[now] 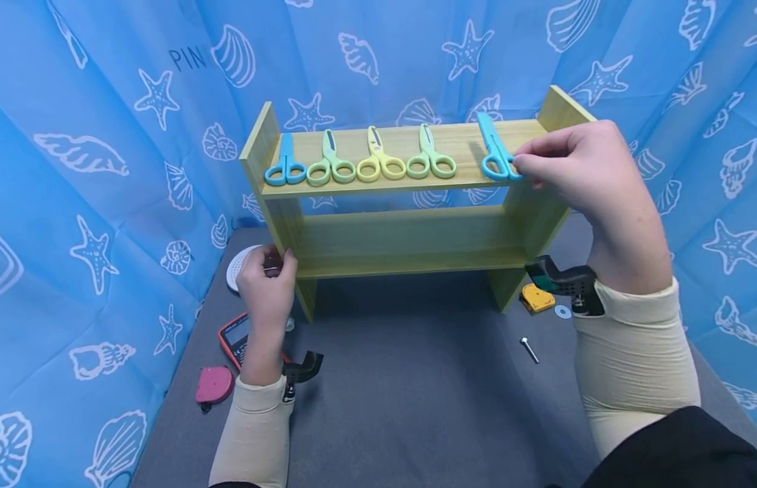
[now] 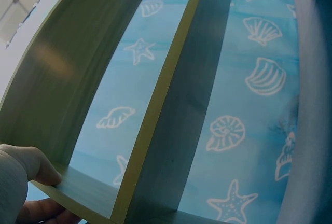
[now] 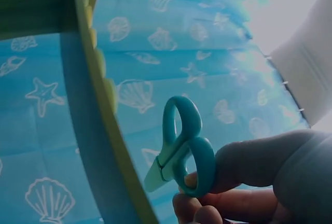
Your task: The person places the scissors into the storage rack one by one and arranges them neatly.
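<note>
While braced at its left upright by the left hand [image 1: 265, 281], small green wooden two-tier shelf [image 1: 408, 237] receiving a fifth pair of scissors.
Right hand [image 1: 588, 166] pinching the loop handle of the teal plastic scissors [image 1: 495, 150] at the top board's right end, in line with four blue, green and yellow pairs [image 1: 360, 163]; left fingers curled round the post edge, steadying. Grey felt tabletop [image 1: 415, 393], blue seashell-print curtain [image 1: 97, 169] behind; red calculator [image 1: 234, 337], pink tape measure [image 1: 213, 385], bolt [image 1: 528, 350] scattered nearby.
</note>
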Demonstrator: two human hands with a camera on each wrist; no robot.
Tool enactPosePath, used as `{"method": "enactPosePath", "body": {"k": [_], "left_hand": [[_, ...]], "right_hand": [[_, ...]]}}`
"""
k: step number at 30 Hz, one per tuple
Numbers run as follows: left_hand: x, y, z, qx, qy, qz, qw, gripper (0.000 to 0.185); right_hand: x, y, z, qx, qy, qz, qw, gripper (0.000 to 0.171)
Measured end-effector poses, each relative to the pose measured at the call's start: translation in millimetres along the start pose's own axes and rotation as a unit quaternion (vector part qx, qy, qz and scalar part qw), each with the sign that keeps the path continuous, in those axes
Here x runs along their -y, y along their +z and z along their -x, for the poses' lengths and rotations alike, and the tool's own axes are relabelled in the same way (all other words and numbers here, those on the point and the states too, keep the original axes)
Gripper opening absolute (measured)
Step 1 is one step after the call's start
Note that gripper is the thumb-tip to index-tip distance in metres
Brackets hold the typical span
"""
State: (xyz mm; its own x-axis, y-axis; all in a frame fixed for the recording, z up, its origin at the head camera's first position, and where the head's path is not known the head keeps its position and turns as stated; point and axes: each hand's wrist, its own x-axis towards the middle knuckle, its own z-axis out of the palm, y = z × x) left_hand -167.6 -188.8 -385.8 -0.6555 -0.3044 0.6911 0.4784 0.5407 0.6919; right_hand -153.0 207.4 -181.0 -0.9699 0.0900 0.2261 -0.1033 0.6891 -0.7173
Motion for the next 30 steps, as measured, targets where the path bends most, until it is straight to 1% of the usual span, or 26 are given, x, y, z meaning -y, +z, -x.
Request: {"method": "enactPosePath", "body": {"k": [5, 9, 12, 18, 24, 27, 30], "left_hand": [[-1.3, 0.0, 0.4, 0.008, -0.005, -0.005, 0.9999, 0.018], [-1.8, 1.2, 0.7, 0.006, -0.011, 0.000, 0.9999, 0.018], [-2.0, 1.9, 1.3, 0.007, -0.012, 0.001, 0.9999, 0.018], [-3.1, 3.3, 3.5, 0.012, -0.014, 0.002, 0.9998, 0.018], [-3.8, 3.3, 1.9, 0.006, -0.014, 0.003, 0.9999, 0.017], [-3.3, 2.5, 1.8, 0.005, -0.015, 0.003, 0.9999, 0.017], [-2.5, 0.8, 3.3, 0.008, -0.023, -0.001, 0.9997, 0.018]], "right_hand": [[9, 7, -22, 0.016, 0.024, 0.029, 0.999, 0.040], [10, 14, -36, 0.021, 0.023, 0.057, 0.998, 0.041], [7, 17, -42, 0.019, 0.022, 0.073, 0.997, 0.041], [5, 15, -42, 0.027, 0.040, 0.089, 0.995, 0.042], [10, 15, -36, 0.037, 0.022, 0.111, 0.993, 0.042], [10, 16, -32, 0.025, 0.017, 0.101, 0.994, 0.045], [9, 19, -24, -0.012, 0.007, 0.085, 0.996, 0.044]]}}
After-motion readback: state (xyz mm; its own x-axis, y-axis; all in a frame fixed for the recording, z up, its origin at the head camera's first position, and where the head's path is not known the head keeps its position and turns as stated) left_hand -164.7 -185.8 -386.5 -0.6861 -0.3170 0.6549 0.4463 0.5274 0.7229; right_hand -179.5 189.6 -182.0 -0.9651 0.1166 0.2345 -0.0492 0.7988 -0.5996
